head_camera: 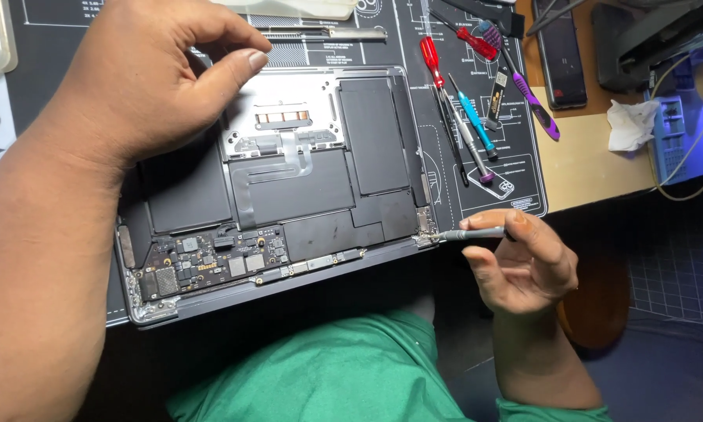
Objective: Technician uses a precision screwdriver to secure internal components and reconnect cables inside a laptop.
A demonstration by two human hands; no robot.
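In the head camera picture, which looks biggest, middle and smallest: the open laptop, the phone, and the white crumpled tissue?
1. Open laptop, by far the biggest.
2. Phone, partly cut off at the top.
3. White crumpled tissue, smallest.

I see the opened laptop [289, 195] lying flat, back cover off, black battery cells and circuit board bare. A slim grey screwdriver [468, 233] lies level between my right fingers [523, 234], its tip on the hinge corner.

The opened laptop [289, 195] shows a matt grey metal frame, flat matt black battery cells [371, 133] and a dark circuit board [203, 262] with dull metal shields. The screwdriver [472, 233] shaft in the right hand [523, 266] is smooth, bright metal. The work mat [515, 168] looks matt black rubber. Spare screwdrivers [445, 94] have glossy plastic handles. The tissue [631, 123] is crumpled white paper.
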